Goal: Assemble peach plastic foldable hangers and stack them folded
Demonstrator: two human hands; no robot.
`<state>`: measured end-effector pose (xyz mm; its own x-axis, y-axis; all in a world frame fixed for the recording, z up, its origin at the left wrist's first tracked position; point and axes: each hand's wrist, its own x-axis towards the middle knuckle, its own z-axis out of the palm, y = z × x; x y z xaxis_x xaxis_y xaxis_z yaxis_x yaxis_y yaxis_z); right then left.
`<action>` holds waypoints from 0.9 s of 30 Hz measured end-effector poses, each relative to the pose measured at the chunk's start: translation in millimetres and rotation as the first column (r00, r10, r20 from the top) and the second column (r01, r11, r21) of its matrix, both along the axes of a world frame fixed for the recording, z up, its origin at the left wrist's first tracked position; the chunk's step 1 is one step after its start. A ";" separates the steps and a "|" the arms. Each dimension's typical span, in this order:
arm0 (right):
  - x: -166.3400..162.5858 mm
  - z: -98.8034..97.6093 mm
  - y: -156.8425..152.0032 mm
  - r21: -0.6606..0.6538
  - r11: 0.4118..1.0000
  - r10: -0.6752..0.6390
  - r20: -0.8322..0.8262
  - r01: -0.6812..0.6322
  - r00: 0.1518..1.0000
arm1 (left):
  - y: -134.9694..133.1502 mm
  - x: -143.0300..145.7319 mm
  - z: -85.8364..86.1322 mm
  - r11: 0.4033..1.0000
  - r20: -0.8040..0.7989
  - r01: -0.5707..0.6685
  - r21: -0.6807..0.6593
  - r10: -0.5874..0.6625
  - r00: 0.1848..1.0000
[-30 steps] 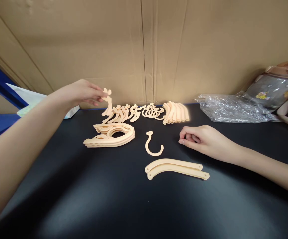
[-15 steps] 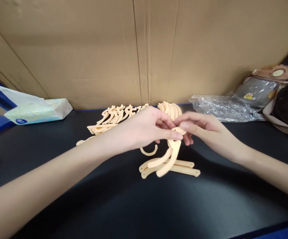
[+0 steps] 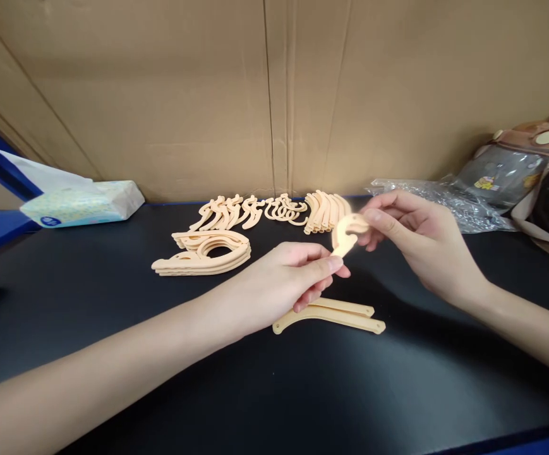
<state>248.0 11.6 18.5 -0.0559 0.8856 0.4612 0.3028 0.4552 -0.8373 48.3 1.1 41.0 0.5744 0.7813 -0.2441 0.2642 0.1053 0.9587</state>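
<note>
Between my hands is a curved cream plastic hanger piece (image 3: pixel 341 241), slightly blurred, its lower part hidden behind my fingers. My left hand (image 3: pixel 305 275) is closed, pinching its lower end between thumb and fingers. At its upper, rounded end my right hand (image 3: pixel 392 227) is closed too, with thumb and fingertips on it. Two long cream hanger arms (image 3: pixel 345 321) with holes at their ends lie on the black table just below my left hand, partly covered by it.
A stack of folded cream hangers (image 3: pixel 203 265) lies left of my left hand. Behind are curved short pieces (image 3: pixel 227 212), small hooks (image 3: pixel 283 208) and a row of arms (image 3: pixel 324 212). A tissue pack (image 3: pixel 84 203) stands far left; clear plastic wrap (image 3: pixel 482 212) and a bottle (image 3: pixel 504 167) are right.
My left hand has moved down and turned the hanger piece, whose prongs no longer show below it. My right hand has risen to the right. The view has shifted slightly.
</note>
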 end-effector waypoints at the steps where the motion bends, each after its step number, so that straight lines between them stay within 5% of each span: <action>1: -0.4 0.0 -1.4 0.015 1.000 0.014 0.006 -0.014 1.000 | -1.0 -2.5 -1.5 1.000 0.003 -0.010 -0.002 0.010 1.000; 10: -0.7 -6.8 -5.0 -0.044 0.983 0.184 0.089 -0.181 0.979 | 0.8 -22.9 -21.8 0.995 -0.018 0.062 0.082 -0.061 0.998; 17: 5.2 -12.1 -1.5 -0.114 0.980 0.187 0.252 -0.163 0.949 | 7.4 -27.7 -29.9 0.952 -0.003 -0.124 0.281 0.130 0.991; 27: 6.3 -12.6 -0.7 -0.141 0.975 0.211 0.335 -0.172 0.918 | 4.1 -22.8 -28.5 0.958 -0.091 -0.102 0.268 0.130 0.987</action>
